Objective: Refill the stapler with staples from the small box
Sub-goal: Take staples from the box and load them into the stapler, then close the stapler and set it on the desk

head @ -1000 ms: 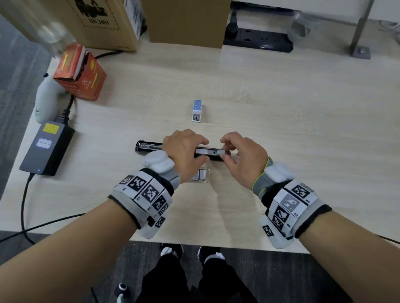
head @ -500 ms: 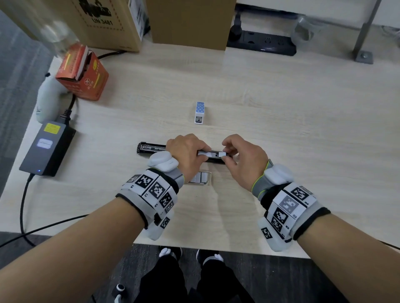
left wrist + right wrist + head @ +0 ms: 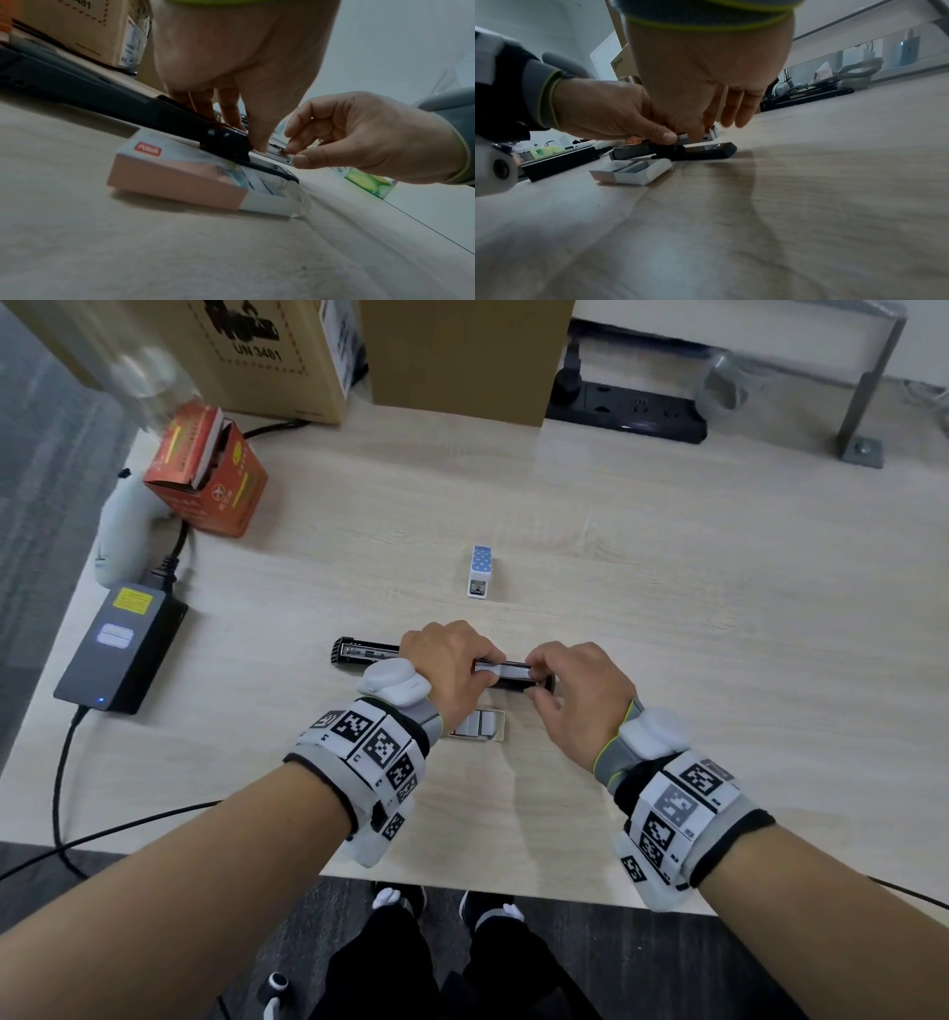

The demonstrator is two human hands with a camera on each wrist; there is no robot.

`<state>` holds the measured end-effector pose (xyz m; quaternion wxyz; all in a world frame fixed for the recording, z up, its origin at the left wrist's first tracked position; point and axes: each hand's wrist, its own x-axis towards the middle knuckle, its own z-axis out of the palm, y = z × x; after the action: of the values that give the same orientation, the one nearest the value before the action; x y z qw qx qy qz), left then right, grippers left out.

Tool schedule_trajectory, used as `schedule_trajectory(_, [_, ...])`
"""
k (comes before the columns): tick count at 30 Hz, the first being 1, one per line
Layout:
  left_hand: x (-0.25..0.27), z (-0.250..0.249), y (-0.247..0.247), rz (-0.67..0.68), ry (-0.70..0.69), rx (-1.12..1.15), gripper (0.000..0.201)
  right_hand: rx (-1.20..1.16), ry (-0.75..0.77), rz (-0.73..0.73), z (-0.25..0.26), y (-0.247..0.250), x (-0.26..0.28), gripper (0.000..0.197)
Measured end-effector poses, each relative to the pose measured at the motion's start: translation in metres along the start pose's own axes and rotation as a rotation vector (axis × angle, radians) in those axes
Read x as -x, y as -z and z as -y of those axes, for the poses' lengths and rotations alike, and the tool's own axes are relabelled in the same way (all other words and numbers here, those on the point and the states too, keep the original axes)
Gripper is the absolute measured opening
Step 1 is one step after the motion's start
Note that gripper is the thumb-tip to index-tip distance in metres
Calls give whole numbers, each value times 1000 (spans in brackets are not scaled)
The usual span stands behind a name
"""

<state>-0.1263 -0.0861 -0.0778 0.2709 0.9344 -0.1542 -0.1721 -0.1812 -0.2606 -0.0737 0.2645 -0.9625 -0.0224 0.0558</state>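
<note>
A black stapler lies opened flat on the wooden table, its lid swung out to the left. My left hand grips it at the hinge, thumb on the near side. My right hand pinches a silver staple strip right over the magazine at the stapler's right end. The strip sits between thumb and fingers of both hands. The small pink and white staple box lies just in front of the stapler with its tray slid out, staples showing inside.
A small white box with a blue dotted top stands behind the stapler. At the left are an orange carton and a grey power adapter with a cable. Cardboard boxes and a power strip line the back edge.
The silver staple strip has come into view between my two hands, over the magazine. Both hands stay at the stapler and have hardly shifted.
</note>
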Motion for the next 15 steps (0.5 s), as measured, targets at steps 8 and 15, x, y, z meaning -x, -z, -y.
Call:
schedule_trajectory(8, [19,39,30,-43,54,-23,43,-21,-85,4,-3,4,1,35])
schedule_trajectory(15, [38,87,69,79,141,-248,45,8,-154,128,-2,-1,-4,38])
